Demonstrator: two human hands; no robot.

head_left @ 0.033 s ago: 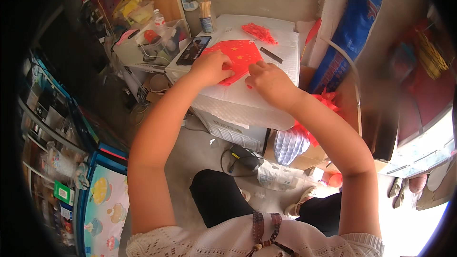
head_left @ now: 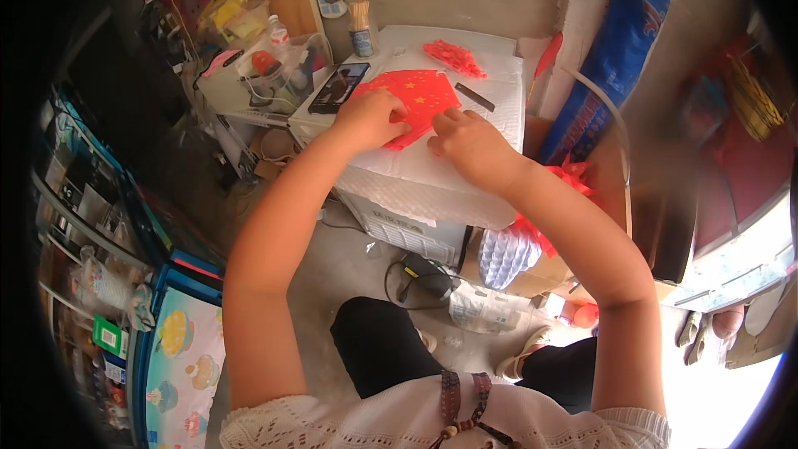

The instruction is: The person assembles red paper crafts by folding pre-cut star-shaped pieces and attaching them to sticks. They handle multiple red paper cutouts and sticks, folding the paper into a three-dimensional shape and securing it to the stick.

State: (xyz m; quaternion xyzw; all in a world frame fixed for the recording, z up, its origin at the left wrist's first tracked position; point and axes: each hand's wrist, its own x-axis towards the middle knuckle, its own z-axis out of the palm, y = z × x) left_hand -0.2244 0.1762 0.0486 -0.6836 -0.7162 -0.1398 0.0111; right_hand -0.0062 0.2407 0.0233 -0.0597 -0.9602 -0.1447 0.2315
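Red star-printed flag (head_left: 426, 96) lies on the white-covered tabletop (head_left: 505, 76), between both hands. Left hand (head_left: 374, 120) curls over its left part; right hand (head_left: 470, 141), fingers bunched, sits at its right edge. Firm grasp: cannot tell for either. Outward: black smartphone (head_left: 341, 87) left, dark flat strip (head_left: 475, 97) right, red pile (head_left: 453, 59) behind.

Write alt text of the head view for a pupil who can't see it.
A red sheet with yellow stars lies on a white covered surface, the person's left hand on its left side and right hand at its right edge. Beyond it are red scraps; a dark phone lies to its left and a dark strip to its right.
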